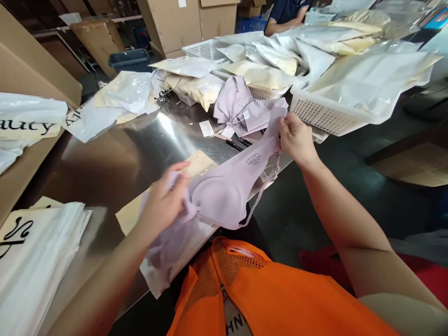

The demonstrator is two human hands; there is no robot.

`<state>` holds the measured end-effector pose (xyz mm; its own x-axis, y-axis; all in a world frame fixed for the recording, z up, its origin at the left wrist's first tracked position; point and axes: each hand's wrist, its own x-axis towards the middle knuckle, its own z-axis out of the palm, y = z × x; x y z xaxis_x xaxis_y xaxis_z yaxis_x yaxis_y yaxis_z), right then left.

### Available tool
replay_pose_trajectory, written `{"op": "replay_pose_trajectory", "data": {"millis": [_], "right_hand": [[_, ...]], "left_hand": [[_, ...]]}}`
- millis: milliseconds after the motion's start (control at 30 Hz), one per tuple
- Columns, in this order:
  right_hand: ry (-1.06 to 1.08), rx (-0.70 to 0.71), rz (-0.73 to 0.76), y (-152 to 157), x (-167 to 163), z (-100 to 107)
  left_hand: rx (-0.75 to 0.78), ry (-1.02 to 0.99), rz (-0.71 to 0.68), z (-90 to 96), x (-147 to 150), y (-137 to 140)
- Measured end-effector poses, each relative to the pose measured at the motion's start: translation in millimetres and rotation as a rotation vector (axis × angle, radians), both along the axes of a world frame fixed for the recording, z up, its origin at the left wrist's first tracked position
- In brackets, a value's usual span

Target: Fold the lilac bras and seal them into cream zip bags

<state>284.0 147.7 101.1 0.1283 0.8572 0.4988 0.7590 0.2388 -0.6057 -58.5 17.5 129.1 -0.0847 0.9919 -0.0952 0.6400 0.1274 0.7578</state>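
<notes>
I hold a pale lilac bra stretched out over the near edge of the steel table. My left hand grips its lower end, where the fabric bunches and hangs down. My right hand pinches the upper end of the band near a white basket. Thin straps dangle below the cup. More lilac garments lie in a heap on the table just beyond my right hand.
A stack of white printed bags lies at the near left. White mesh baskets with packed plastic bags fill the far right. Pens, tags and a beige card lie mid-table. Cardboard boxes stand behind; another person's arm shows far back.
</notes>
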Motion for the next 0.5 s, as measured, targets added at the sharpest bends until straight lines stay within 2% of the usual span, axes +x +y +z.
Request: {"op": "replay_pose_trajectory", "data": {"millis": [33, 67, 133, 233, 333, 400, 433, 500], "right_hand": [[-0.047, 0.030, -0.015, -5, -4, 6], [-0.078, 0.051, -0.028, -11, -8, 11], [-0.110, 0.073, -0.039, -21, -15, 21], [-0.107, 0.094, -0.031, -38, -29, 34], [-0.019, 0.082, 0.015, -63, -67, 41], [0.050, 0.002, 0.138, -89, -106, 40], [0.055, -0.064, 0.257, -104, -126, 39], [-0.004, -0.249, 0.620, -135, -157, 35]], "left_hand": [[-0.062, -0.023, -0.129, -9.3, 16, 6], [-0.061, -0.002, -0.217, -18.7, 29, 11], [0.042, 0.133, -0.309, -34.8, 45, 10], [0.277, 0.384, -0.337, -52.1, 48, -19], [0.349, 0.501, -0.443, -70.7, 54, -56], [0.384, 0.511, -0.496, -85.8, 64, -75], [0.422, 0.486, -0.511, -92.7, 68, -81], [0.489, 0.394, -0.507, -101.8, 71, -92]]}}
